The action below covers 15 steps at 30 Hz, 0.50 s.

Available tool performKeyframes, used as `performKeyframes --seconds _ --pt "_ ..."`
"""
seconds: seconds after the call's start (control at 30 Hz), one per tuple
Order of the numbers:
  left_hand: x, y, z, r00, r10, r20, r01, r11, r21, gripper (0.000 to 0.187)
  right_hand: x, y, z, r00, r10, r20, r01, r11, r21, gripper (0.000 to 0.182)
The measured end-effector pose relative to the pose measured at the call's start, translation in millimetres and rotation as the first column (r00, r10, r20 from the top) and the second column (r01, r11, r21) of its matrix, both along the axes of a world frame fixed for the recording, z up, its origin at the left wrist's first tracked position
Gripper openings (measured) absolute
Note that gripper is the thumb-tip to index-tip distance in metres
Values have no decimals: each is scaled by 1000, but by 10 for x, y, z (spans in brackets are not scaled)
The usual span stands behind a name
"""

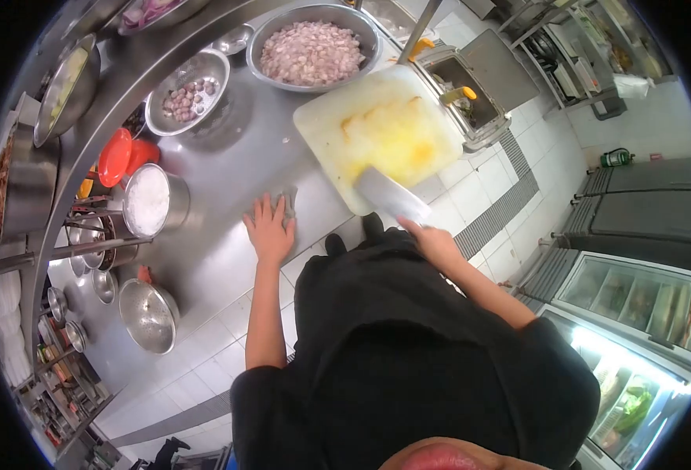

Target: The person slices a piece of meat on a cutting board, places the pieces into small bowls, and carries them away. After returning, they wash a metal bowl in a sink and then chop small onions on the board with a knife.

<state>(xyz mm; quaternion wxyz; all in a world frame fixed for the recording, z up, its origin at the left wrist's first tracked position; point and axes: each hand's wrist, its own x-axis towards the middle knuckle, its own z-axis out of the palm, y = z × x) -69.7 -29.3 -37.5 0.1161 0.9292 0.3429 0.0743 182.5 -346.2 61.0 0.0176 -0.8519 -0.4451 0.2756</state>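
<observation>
- Two bare hands are at work over a steel counter [228, 168], seen from above past a black top.
- The right hand [433, 241] is closed around the handle of a broad cleaver [392, 196], whose flat blade lies tilted over the near corner of the cutting board [377, 129].
- The cutting board, pale and stained yellow, sits just beyond the right hand, its near corner overhanging the counter edge.
- The left hand [269, 229] lies palm down, fingers spread wide, pressed on a small grey cloth [285, 197] at the counter edge, holding nothing else.
- Beyond both hands, touching the board's far edge, stands a large steel bowl of chopped pinkish pieces [311, 51].
- Beyond the left hand, a smaller steel bowl [188, 90] holds a few darker pieces.
- On the outer side of the left hand stands a steel pot of white contents [151, 200], with a red lid [116, 155] just past it.
- Nearer the person than that pot, an empty steel pot [149, 313] sits lower down.
- Past the right hand, beyond the board, an open bin [471, 98] stands on the tiled floor.
</observation>
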Motion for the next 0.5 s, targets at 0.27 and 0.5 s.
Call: performKeyframes --seconds 0.27,0.5 --pt "-55 -318 -128 977 145 159 -153 988 37 54 175 692 -347 984 -179 -22 169 879 446 50" --pt "374 327 -350 780 458 425 -498 867 -21 42 -10 1255 -499 982 -55 -181 113 938 329 47"
